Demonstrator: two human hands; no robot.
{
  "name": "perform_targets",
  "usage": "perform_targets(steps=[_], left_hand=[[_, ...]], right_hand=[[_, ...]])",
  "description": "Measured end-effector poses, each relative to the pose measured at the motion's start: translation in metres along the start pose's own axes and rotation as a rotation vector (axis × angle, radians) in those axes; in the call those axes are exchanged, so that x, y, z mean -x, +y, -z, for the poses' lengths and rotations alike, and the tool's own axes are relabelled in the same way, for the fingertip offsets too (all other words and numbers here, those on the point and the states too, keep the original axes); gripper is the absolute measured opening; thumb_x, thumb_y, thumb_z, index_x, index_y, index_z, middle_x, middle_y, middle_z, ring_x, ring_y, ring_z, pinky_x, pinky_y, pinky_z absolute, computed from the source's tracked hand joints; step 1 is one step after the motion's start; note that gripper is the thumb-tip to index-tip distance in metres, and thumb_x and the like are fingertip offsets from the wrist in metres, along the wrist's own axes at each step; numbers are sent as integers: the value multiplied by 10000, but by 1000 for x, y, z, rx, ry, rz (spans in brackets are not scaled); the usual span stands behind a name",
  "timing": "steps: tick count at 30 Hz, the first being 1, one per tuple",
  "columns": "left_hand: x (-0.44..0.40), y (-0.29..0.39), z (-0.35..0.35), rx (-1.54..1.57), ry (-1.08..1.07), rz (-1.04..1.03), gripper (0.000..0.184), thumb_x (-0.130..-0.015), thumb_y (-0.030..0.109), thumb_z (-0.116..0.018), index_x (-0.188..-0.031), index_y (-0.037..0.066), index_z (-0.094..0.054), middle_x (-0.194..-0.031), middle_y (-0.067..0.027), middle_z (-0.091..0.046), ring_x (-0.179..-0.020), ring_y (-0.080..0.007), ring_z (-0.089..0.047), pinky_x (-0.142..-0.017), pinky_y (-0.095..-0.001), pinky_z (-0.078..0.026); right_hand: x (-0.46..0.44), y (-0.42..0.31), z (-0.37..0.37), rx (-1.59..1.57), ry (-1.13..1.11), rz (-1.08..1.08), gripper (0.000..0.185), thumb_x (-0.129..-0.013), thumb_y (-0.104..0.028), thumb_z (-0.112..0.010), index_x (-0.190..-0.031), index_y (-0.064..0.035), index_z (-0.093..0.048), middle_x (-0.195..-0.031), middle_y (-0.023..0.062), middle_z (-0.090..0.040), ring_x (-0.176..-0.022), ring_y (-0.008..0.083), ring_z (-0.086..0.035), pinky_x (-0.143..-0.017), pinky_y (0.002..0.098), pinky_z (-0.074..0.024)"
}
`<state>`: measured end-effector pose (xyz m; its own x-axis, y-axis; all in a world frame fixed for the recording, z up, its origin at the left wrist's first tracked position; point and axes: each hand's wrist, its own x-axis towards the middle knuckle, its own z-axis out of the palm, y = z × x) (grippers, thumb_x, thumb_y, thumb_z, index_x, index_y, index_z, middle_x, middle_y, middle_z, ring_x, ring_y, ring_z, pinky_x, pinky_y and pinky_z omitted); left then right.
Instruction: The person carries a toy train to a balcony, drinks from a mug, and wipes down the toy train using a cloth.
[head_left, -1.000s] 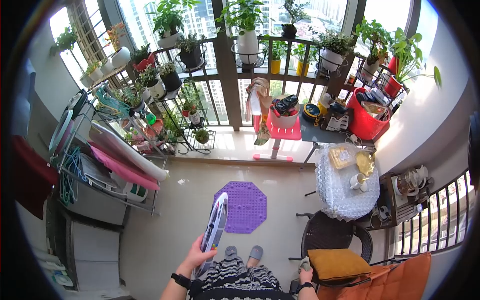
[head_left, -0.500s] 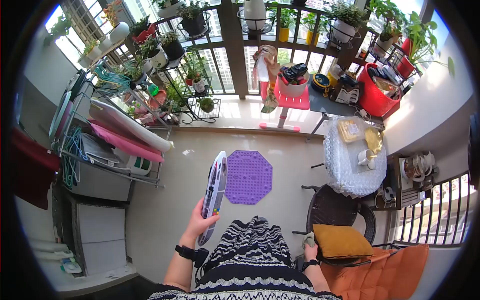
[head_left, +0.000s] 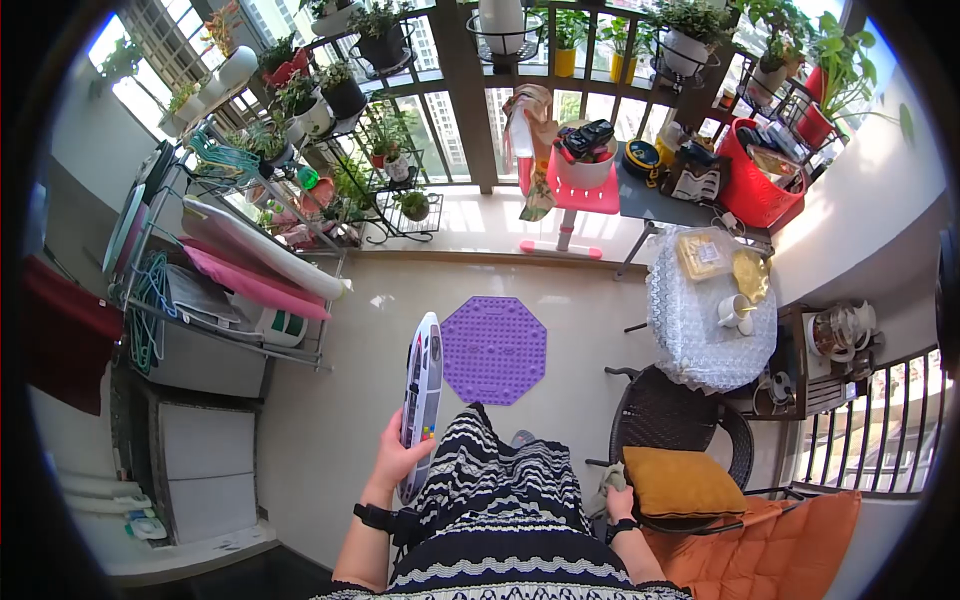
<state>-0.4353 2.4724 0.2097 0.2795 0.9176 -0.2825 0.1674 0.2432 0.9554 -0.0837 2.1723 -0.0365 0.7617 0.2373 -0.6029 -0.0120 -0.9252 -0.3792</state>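
Flat on the floor (head_left: 350, 400), a purple mat (head_left: 494, 350). Along the railing (head_left: 467, 110), potted plants (head_left: 688, 42). On the metal rack (head_left: 235, 346), hangers (head_left: 150, 312). On the bubble-wrapped tabletop (head_left: 698, 347), a mug (head_left: 731, 309) and plastic box (head_left: 703, 253). On the dark chair (head_left: 650, 410), a mustard cushion (head_left: 683, 482).

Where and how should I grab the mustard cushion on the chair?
I'd grip the cushion by its left edge, thumb on top, coming from the left: that edge is nearest your right hand, while the chair's curved rim borders the other side.
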Motion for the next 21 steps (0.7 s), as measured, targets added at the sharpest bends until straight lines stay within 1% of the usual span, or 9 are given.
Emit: perform_targets(steps=[7, 11, 13, 16, 17, 21], left_hand=[[-11, 16, -31, -4, -94, -60, 675, -714, 71, -764, -1292, -18, -427, -1071, -53, -596, -938, -122, -582, -844, -271, -476], [-20, 30, -46, -38, -158, -101, 695, -696, 41, -755, -1302, -16, -420, -1068, -51, -587, -939, -122, -574, -851, -278, -476], [-21, 37, -50, -61, -199, -131, 674, -711, 79, -766, -1286, -24, -429, -1035, -46, -596, -903, -107, -578, -827, -265, -478], [-15, 40, -48, -88, -225, -95, 673, -705, 71, -761, -1284, -25, -432, -1032, -49, -597, -896, -105, -579, -825, -266, -479], [-13, 38, -47, -78, -208, -117, 677, -697, 65, -759, -1283, -26, -433, -1024, -49, -599, -892, -104, -580, -819, -267, -479], [-2, 34, -38, -87, -178, -71, 689, -693, 62, -759, -1291, -26, -429, -1024, -48, -600, -893, -106, -581, -821, -268, -480]], right_hand=[[-17, 15, -6, -70, -33, -7, 505, -739, -267, -663, -1101, 63, -541, -1086, 272, -609, -1050, 388, -588, -892, 410, -458], [-11, 9, -3, -88, -31, -21, 506, -738, -267, -664, -1099, 66, -542, -1085, 271, -610, -1051, 390, -587, -888, 409, -460], [-12, 12, -6, -82, -23, -4, 510, -739, -265, -666, -1110, 59, -532, -1091, 275, -605, -1063, 401, -576, -895, 422, -456], [-10, 9, -7, -10, -2, -23, 535, -747, -273, -673, -1135, 54, -506, -1108, 281, -596, -1079, 411, -563, -907, 432, -450], [-8, 5, -5, -9, -11, -21, 535, -747, -273, -673, -1135, 54, -506, -1108, 281, -596, -1079, 411, -563, -907, 432, -450], [-1, 1, -1, 11, -20, -32, 561, -762, -286, -674, -1158, 58, -476, -1120, 289, -586, -1087, 417, -556, -918, 437, -443]])
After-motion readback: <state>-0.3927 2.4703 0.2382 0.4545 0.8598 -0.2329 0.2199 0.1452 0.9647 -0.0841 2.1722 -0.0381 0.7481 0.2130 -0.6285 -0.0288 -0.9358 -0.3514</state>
